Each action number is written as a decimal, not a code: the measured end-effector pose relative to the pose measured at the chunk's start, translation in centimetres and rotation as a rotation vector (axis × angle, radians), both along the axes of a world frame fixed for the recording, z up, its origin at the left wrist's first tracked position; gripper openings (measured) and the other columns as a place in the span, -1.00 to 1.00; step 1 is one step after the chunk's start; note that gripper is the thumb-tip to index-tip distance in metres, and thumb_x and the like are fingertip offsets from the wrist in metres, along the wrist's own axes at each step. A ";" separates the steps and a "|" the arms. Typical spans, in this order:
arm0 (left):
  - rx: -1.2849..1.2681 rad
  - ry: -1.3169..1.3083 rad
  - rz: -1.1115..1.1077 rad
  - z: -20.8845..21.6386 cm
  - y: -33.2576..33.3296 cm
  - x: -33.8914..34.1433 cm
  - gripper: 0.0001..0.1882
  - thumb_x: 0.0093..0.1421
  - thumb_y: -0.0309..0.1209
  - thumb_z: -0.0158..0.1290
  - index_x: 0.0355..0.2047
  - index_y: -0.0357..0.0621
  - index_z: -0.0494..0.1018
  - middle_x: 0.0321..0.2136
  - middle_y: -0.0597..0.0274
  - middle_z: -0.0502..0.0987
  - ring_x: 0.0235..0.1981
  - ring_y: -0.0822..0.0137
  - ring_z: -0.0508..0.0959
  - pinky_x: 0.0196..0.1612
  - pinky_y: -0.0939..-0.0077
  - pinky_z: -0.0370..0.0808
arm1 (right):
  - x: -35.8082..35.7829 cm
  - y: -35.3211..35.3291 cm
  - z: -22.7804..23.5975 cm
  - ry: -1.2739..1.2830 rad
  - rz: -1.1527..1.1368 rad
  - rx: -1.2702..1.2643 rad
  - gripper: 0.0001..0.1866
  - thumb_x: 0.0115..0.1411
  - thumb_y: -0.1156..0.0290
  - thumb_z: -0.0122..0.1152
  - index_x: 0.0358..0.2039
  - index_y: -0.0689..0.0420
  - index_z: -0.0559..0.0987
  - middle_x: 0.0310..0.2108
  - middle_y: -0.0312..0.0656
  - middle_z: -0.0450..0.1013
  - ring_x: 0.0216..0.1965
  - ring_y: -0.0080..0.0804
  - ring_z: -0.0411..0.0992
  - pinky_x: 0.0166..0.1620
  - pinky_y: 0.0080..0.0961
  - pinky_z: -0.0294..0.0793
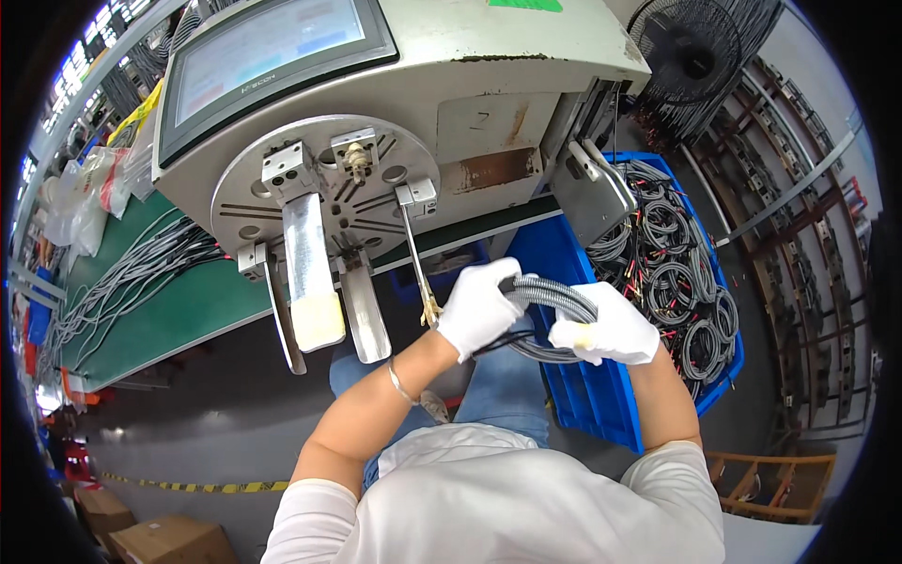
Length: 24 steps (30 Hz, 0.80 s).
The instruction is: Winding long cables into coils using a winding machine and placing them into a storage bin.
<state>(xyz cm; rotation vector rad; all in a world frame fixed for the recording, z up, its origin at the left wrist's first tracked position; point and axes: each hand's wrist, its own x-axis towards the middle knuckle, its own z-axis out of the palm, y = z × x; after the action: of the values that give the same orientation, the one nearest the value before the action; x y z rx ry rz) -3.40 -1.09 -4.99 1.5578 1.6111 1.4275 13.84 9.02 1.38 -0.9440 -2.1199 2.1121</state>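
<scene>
A coil of grey cable (556,297) hangs between my two white-gloved hands, in front of the winding machine. My left hand (479,308) is closed round the coil's left side, where a dark cable end trails below the fingers. The coil's right side sits in the grip of my right hand (606,326), its fingers wrapped over the strands. Left of my hands is the machine's round metal faceplate (381,146), with several flat metal arms (305,249) sticking out toward me. A thin rod (415,254) on the plate ends close to my left hand.
A blue crate (736,362) full of coiled grey cables (669,287) stands at the right. Beside it, a blue panel (592,399) lies below my right hand. Loose cables (132,273) spread over the green bench (211,301). A fan (691,52) and racks (799,216) stand behind the crate.
</scene>
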 end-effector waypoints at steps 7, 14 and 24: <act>-0.491 -0.463 -0.232 1.0 0.1 0.2 -0.90 0.06 -0.49 0.13 -0.43 -0.25 0.47 -0.70 0.30 0.41 -0.72 0.58 0.34 -0.60 0.64 0.34 | -0.2 1.2 -0.8 0.096 0.010 0.445 -0.81 0.05 0.39 0.30 -0.51 0.22 0.50 -0.67 -0.34 0.36 -0.67 -0.65 0.33 -0.58 -0.68 0.29; -0.198 -0.378 -0.197 2.0 0.8 0.4 -0.87 0.09 -0.43 0.13 -0.43 -0.24 0.47 -0.71 0.36 0.38 -0.76 0.55 0.31 -0.68 0.64 0.30 | 0.7 1.8 2.0 0.043 0.029 0.035 -0.75 0.05 0.31 0.33 -0.42 0.22 0.52 -0.64 -0.36 0.39 -0.62 -0.64 0.34 -0.54 -0.68 0.26; -0.639 -0.879 -0.589 4.5 2.2 2.8 -0.75 0.20 -0.30 0.06 -0.53 -0.19 0.40 -0.77 0.38 0.29 -0.87 0.52 0.23 -0.80 0.62 0.18 | 0.3 4.8 2.3 0.741 0.270 1.548 -0.62 0.04 0.13 0.31 -0.31 0.20 0.55 -0.64 -0.26 0.37 -0.65 -0.41 0.36 -0.56 -0.50 0.34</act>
<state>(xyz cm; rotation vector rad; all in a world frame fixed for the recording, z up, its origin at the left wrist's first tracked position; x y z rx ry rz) -0.63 1.15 -0.52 0.7414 0.8291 0.9105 14.15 13.78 3.67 0.2761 -2.4119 0.1901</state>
